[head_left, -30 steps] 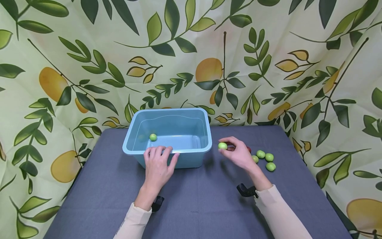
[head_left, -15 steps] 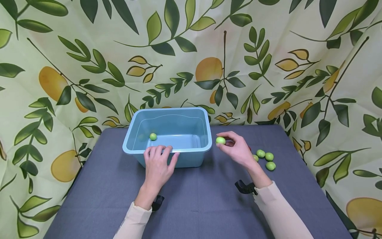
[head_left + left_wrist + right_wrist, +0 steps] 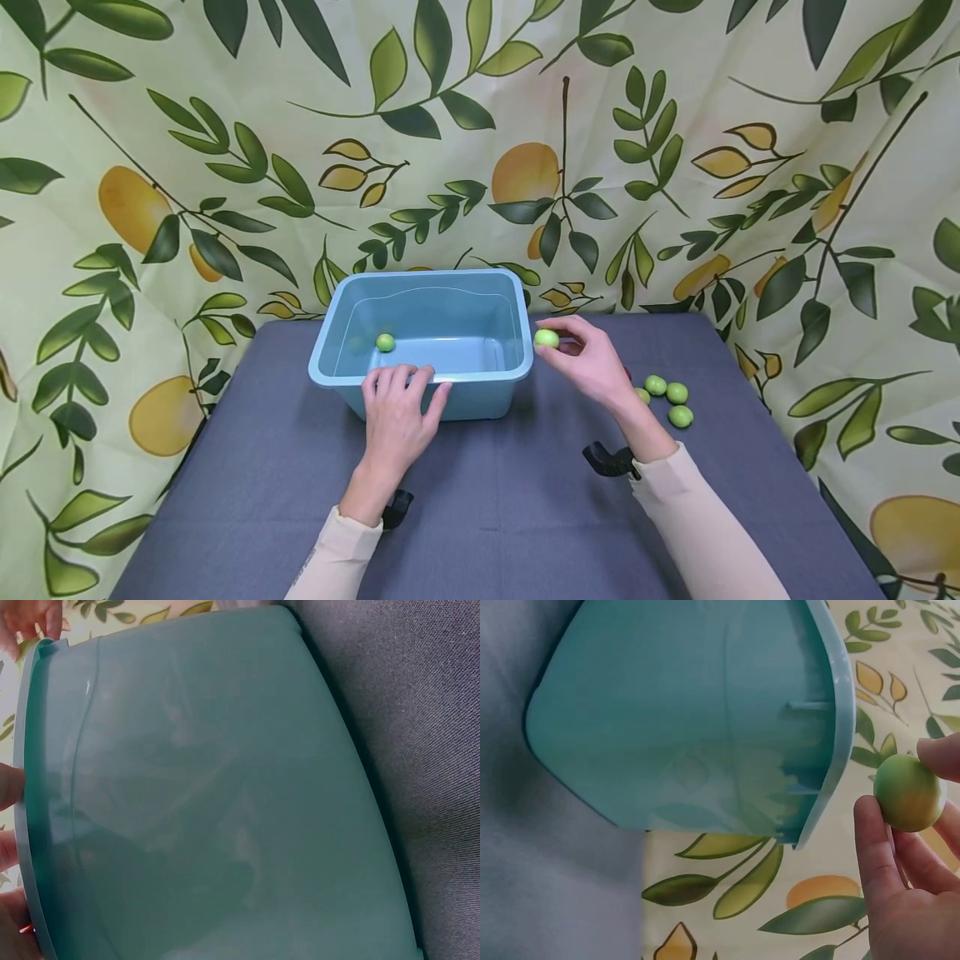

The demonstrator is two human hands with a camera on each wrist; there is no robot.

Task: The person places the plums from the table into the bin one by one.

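In the head view, a light-blue plastic bin (image 3: 442, 392) stands on the table with one small green fruit (image 3: 386, 342) inside, toward its left. My left hand (image 3: 397, 417) holds the bin's near rim, fingers bent over it; the fingertips are hidden in the head view. Just right of the bin, my right hand (image 3: 588, 362) pinches another small green fruit (image 3: 547, 338) between thumb and fingers, at about rim height. The right wrist view shows this pinched fruit (image 3: 909, 793) as smooth and roundish, with a yellow-orange blush. The hand and fruit are outside the bin wall (image 3: 682, 727).
Several more green fruits (image 3: 677, 393) lie on the table, right of my right wrist. A bit of something red (image 3: 627, 372) shows behind that hand, mostly hidden. Dark grey-blue cloth (image 3: 487, 517) covers the table. A leaf-patterned cloth (image 3: 450, 150) hangs behind.
My right hand has risen and moved slightly left with the green fruit, closer to the bin's right rim. My left hand and the bin have stayed put.
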